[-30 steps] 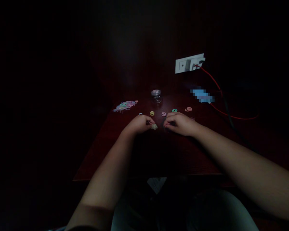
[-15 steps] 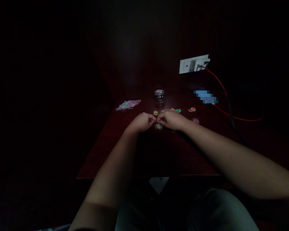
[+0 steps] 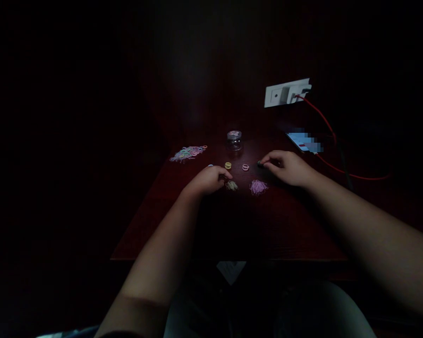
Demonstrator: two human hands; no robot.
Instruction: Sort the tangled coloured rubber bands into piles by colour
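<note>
My left hand rests low over the tabletop, fingers loosely apart, beside a small pile of pale yellow rubber bands. Just beyond its fingertips are yellow hair ties. A blue ring is partly hidden behind that hand. My right hand is farther right, its thumb and forefinger closed at a dark greenish hair tie, which is mostly in shadow. Between the hands sit pink hair ties, with a pile of pink-purple rubber bands nearer me.
A mixed heap of coloured bands lies at the back left. Behind the hands stands a clear lidded jar. At right, a phone connects to a red cable; a charger sits in the wall socket.
My right hand has moved right, away from my left hand and the yellow bands, uncovering the pink ties and pink-purple pile. My left hand stays put, its fingers loosened from a pinch.
</note>
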